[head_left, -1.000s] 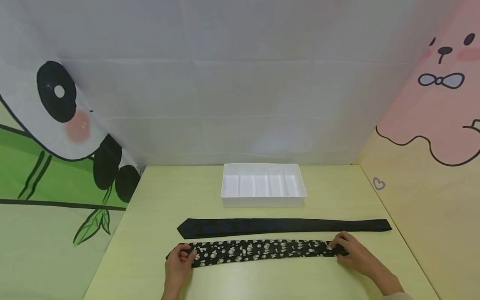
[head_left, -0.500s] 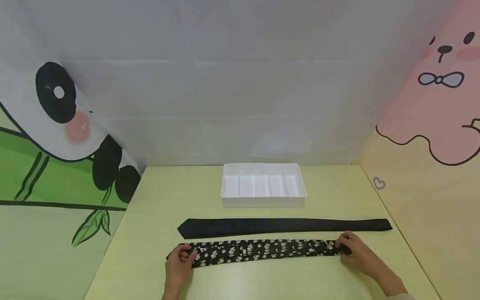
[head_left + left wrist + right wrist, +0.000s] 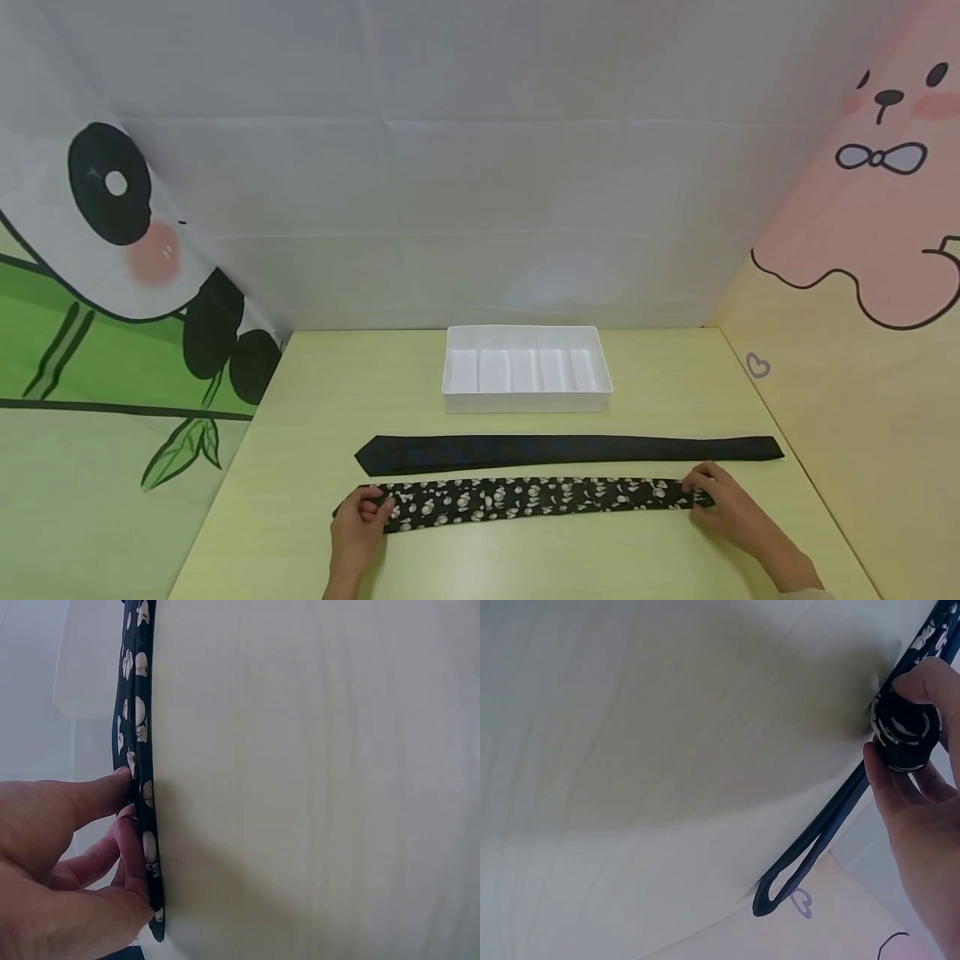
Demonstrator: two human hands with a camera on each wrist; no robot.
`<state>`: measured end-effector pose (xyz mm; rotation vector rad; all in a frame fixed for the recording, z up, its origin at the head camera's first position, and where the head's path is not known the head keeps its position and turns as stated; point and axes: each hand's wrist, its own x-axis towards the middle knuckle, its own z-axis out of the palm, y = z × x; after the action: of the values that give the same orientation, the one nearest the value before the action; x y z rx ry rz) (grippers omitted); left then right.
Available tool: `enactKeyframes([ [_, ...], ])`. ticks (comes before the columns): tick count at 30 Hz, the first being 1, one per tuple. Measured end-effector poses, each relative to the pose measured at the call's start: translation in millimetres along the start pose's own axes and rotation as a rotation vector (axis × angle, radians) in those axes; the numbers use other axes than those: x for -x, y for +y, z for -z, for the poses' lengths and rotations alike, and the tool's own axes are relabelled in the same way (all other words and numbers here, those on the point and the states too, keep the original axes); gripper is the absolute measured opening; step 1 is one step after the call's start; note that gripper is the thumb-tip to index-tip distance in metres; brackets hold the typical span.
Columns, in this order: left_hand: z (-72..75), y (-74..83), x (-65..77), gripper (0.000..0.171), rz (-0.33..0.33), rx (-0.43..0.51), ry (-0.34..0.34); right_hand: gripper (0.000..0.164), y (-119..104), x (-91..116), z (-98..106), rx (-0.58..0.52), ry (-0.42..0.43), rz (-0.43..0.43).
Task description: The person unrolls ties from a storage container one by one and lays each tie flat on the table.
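Observation:
A black necktie with a pale floral-looking print [image 3: 525,500] lies stretched across the table near the front. At its left end, my left hand [image 3: 356,533] grips the fabric with curled fingers, the thumb on the cloth. My right hand [image 3: 731,512] holds the other end, which is wound into a small roll [image 3: 906,729] between thumb and fingers in the right wrist view. Just behind lies a plain dark necktie [image 3: 562,450], flat and roughly parallel. Its right end shows as a folded loop [image 3: 769,896] beyond my right hand.
Toward the back of the pale yellow table [image 3: 525,558] stands a white compartment box [image 3: 525,403], its slots side by side. A white wall rises behind it. Cartoon-painted panels flank the table, with a pink figure [image 3: 840,225] on the right.
My right hand has moved a little to the right with the roll, and more of the printed necktie lies flat. The left hand, the dark necktie and the box stay put.

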<state>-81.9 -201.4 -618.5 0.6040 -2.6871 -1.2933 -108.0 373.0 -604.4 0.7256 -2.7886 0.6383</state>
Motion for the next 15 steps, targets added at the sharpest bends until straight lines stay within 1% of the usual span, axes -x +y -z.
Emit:
enactKeyframes([
  [7,-0.2,1.1,-1.1,0.021,-0.002,-0.011,0.003,0.043,4.0,4.6,2.3,0.029,0.009,-0.04],
  [10,1.0,2.0,0.2,0.021,0.003,-0.016,0.006,0.042,5.1,6.6,4.1,0.032,-0.005,-0.061],
  [15,2.7,3.5,1.4,0.021,0.0,-0.014,0.007,0.038,6.8,9.0,6.9,0.046,-0.036,-0.13],
])
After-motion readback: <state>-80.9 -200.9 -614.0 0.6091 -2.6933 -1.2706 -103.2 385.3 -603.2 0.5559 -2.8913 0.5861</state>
